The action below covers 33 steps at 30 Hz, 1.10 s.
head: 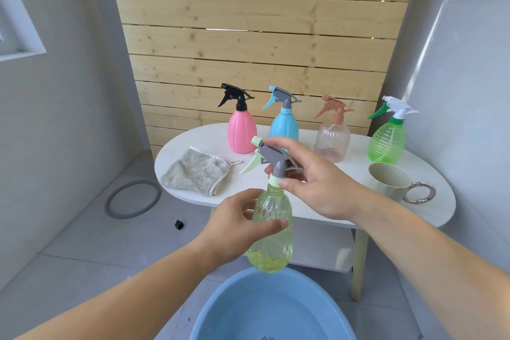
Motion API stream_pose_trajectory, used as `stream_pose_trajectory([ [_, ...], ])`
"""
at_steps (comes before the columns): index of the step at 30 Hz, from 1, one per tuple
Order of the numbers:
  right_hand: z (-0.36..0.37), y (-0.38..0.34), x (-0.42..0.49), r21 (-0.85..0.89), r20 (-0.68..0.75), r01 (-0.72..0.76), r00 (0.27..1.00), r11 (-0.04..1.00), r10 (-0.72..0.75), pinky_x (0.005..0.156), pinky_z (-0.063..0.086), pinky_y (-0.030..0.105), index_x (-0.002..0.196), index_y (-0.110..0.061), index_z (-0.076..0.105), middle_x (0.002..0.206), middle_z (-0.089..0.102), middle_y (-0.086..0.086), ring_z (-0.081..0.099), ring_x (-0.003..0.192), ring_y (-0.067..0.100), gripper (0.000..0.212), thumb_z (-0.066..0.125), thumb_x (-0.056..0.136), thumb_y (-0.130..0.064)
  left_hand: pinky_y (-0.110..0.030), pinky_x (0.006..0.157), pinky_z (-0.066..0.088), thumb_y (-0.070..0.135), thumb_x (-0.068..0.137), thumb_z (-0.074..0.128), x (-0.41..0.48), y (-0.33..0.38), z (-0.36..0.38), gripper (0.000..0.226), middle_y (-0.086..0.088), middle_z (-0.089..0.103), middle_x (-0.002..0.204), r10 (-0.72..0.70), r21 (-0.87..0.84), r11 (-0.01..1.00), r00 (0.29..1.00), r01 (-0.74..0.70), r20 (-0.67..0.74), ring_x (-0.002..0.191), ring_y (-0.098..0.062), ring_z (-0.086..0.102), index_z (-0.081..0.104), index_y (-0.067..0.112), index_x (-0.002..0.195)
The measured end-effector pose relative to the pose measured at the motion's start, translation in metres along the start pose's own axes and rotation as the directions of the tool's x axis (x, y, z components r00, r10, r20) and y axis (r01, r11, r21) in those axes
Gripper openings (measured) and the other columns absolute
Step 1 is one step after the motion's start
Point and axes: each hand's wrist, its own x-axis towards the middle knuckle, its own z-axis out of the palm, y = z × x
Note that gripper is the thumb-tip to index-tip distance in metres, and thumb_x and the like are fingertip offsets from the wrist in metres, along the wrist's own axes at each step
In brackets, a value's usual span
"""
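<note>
A clear yellow-green spray bottle (271, 246) with a grey and pale green trigger head (269, 156) is held upright above a blue basin (220, 309). My left hand (237, 225) grips the bottle's body, thumb across its front. My right hand (311, 182) is curled round the neck and the trigger head, its thumb on the pale green collar. A little liquid shows at the bottle's bottom.
On the white oval table (430, 218) stand a pink bottle (241, 131), a blue bottle (284, 124), a clear pinkish bottle (332, 138) and a green bottle (387, 138). A grey cloth (196, 172) lies left, a cup with ring handle (392, 181) right. A grey ring (132, 199) lies on the floor.
</note>
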Motion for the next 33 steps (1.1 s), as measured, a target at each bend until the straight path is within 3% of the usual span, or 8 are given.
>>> stream_pose_trajectory([
  [3, -0.005, -0.001, -0.001, 0.038, 0.061, -0.028, 0.998, 0.999, 0.026, 0.109, 0.044, 0.029, 0.146, -0.047, 0.032, 0.127, 0.055, 0.017, 0.061, 0.117, 0.008, 0.078, 0.052, 0.095, 0.009, -0.029, 0.083, 0.061, 0.028, 0.078, 0.09, -0.001, 0.001, 0.002, 0.035, 0.006, 0.078, 0.098, 0.001, 0.004, 1.0, 1.0, -0.002, 0.012, 0.083, -0.007, 0.073, 0.074, 0.032, 0.109],
  [9, -0.013, -0.004, 0.001, 0.102, 0.089, -0.025, 0.996, 0.994, 0.016, 0.107, 0.047, 0.038, 0.141, -0.034, 0.045, 0.137, 0.056, -0.01, 0.063, 0.116, 0.014, 0.071, 0.049, 0.093, 0.017, -0.033, 0.091, 0.061, 0.022, 0.08, 0.089, 0.001, 0.006, 0.004, 0.032, 0.0, 0.079, 0.104, 0.003, -0.093, 0.996, 0.999, 0.002, 0.053, 0.096, -0.02, 0.076, 0.076, 0.026, 0.11],
  [16, -0.014, -0.006, -0.001, 0.037, 0.075, -0.061, 0.996, 0.997, 0.058, 0.108, 0.045, 0.042, 0.141, -0.035, 0.043, 0.132, 0.056, 0.014, 0.061, 0.117, 0.013, 0.069, 0.049, 0.094, 0.014, -0.033, 0.09, 0.061, 0.024, 0.08, 0.09, 0.005, 0.006, 0.007, 0.031, -0.003, 0.079, 0.102, 0.034, -0.115, 0.993, 0.999, -0.03, 0.033, 0.095, -0.021, 0.075, 0.076, 0.027, 0.107],
  [19, -0.01, -0.003, -0.001, -0.033, 0.093, -0.078, 0.992, 0.996, 0.081, 0.107, 0.046, 0.042, 0.144, -0.037, 0.039, 0.125, 0.057, 0.012, 0.058, 0.119, 0.013, 0.066, 0.05, 0.096, 0.007, -0.037, 0.089, 0.061, 0.027, 0.078, 0.09, 0.006, 0.004, 0.009, 0.03, -0.003, 0.079, 0.098, 0.039, -0.075, 0.996, 0.999, -0.038, 0.009, 0.092, -0.02, 0.075, 0.076, 0.028, 0.105],
  [24, -0.005, 0.0, 0.001, -0.085, 0.073, -0.067, 0.995, 0.994, 0.073, 0.1, 0.046, 0.034, 0.118, -0.059, 0.036, 0.095, 0.051, -0.008, 0.055, 0.109, 0.017, 0.063, 0.054, 0.098, -0.003, -0.042, 0.09, 0.06, 0.041, 0.072, 0.089, 0.008, 0.001, 0.013, 0.039, -0.002, 0.078, 0.097, 0.052, -0.033, 0.998, 0.998, -0.052, -0.022, 0.093, -0.023, 0.073, 0.075, 0.028, 0.106],
  [27, -0.001, 0.003, 0.0, -0.132, 0.049, -0.057, 0.997, 0.99, 0.064, 0.09, 0.043, 0.017, 0.126, -0.052, 0.034, 0.088, 0.049, -0.015, 0.051, 0.09, 0.0, 0.056, 0.059, 0.096, -0.012, -0.036, 0.088, 0.06, 0.034, 0.077, 0.09, 0.008, -0.001, 0.014, 0.037, -0.001, 0.078, 0.098, 0.049, -0.022, 0.999, 0.999, -0.049, -0.023, 0.093, -0.019, 0.073, 0.074, 0.028, 0.109],
  [30, 0.0, 0.007, 0.0, -0.182, -0.009, -0.077, 0.997, 0.98, 0.077, 0.093, 0.047, 0.025, 0.126, -0.038, 0.041, 0.09, 0.052, -0.016, 0.054, 0.09, 0.001, 0.047, 0.069, 0.091, -0.025, -0.021, 0.08, 0.058, 0.039, 0.073, 0.091, 0.008, -0.002, 0.014, 0.051, 0.002, 0.077, 0.102, 0.045, 0.019, 0.999, 0.997, -0.044, -0.057, 0.092, -0.009, 0.07, 0.071, 0.029, 0.119],
  [33, 0.0, 0.009, -0.001, -0.198, -0.041, -0.082, 0.996, 0.977, 0.075, 0.095, 0.046, 0.026, 0.119, -0.047, 0.041, 0.108, 0.054, -0.013, 0.056, 0.102, -0.001, 0.043, 0.069, 0.09, -0.032, -0.013, 0.074, 0.054, 0.038, 0.074, 0.091, 0.008, -0.001, 0.014, 0.05, 0.006, 0.077, 0.099, 0.058, 0.029, 0.998, 0.996, -0.057, -0.064, 0.086, -0.001, 0.069, 0.071, 0.03, 0.119],
])
